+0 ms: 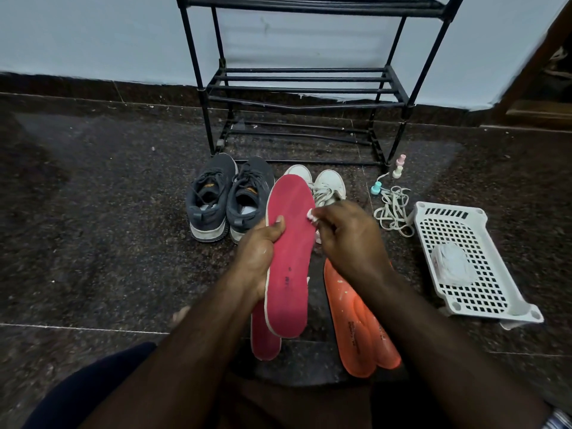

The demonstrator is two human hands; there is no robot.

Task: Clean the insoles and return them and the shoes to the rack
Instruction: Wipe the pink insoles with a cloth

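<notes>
Your left hand (258, 249) grips a flat, matte red insole (289, 252) by its edge, thumb laid across the face, above the speckled stone floor (108, 212). Your right hand (346, 236) pinches a small white wipe (310, 214) against it (fingers curled). Glossy orange insoles (356, 329) lie below; grey shoes (229, 196) sit before the black bar rack (306, 85).
</notes>
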